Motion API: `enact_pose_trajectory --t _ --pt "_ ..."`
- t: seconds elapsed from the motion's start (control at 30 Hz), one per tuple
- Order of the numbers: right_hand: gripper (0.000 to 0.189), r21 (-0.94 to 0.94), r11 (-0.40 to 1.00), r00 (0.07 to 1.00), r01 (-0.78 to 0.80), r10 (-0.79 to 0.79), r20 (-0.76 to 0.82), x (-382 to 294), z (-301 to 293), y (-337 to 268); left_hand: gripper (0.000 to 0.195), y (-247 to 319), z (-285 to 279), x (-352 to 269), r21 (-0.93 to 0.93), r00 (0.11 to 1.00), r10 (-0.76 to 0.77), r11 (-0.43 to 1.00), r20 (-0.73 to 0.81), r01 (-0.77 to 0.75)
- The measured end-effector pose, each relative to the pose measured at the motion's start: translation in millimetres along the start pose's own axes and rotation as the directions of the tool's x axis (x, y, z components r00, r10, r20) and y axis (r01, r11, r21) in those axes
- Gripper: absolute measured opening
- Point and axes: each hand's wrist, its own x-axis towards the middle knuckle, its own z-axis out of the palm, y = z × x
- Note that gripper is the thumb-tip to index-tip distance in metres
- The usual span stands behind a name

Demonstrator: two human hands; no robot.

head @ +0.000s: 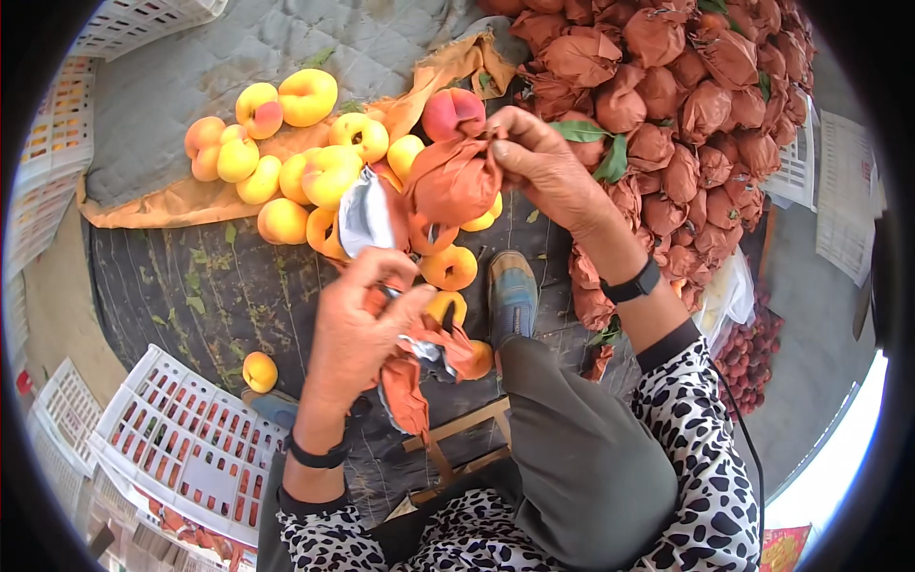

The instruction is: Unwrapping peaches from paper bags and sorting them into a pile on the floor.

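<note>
My right hand [547,168] pinches the twisted neck of a reddish-brown paper bag [454,182] with a round fruit shape inside. Lower and to the left, my left hand [364,314] is closed on crumpled torn paper bags [407,390], brown outside and silvery inside. Another opened bag [368,214] with a pale lining lies just above the left hand. Unwrapped yellow peaches [332,175] lie around and behind the held bag. A redder peach [453,114] sits beside its top.
A large heap of wrapped fruit [650,107] rises at the upper right. White plastic crates [189,443] stand at the left, the nearest holding brown paper. A grey quilted cover [186,86] lies beyond the peaches. One peach [259,372] rests near my left shoe. Dark red fruit [750,357] lies farther right.
</note>
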Motion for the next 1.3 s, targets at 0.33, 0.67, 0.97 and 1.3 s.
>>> enact_pose_trajectory --t 0.33,0.67,0.97,1.3 --pt "0.02 -0.249 0.961 0.848 -0.117 0.227 0.478 56 91 3 0.035 17 -58 9 0.136 0.989 0.036 0.991 -0.143 -0.017" --pt "0.042 -0.643 0.712 0.952 0.281 -0.123 0.28 42 119 19 0.017 -20 -82 5 -0.538 0.917 -0.238 0.842 -0.32 0.03" --pt "0.054 -0.71 0.274 0.759 0.649 -0.161 0.631 23 126 10 0.017 -52 -111 7 -0.723 0.935 -0.342 0.621 0.097 0.303" --pt "0.013 -0.7 0.638 0.947 0.32 -0.189 0.261 70 138 26 0.029 -52 -79 10 -0.404 0.849 -0.103 0.904 -0.519 -0.137"
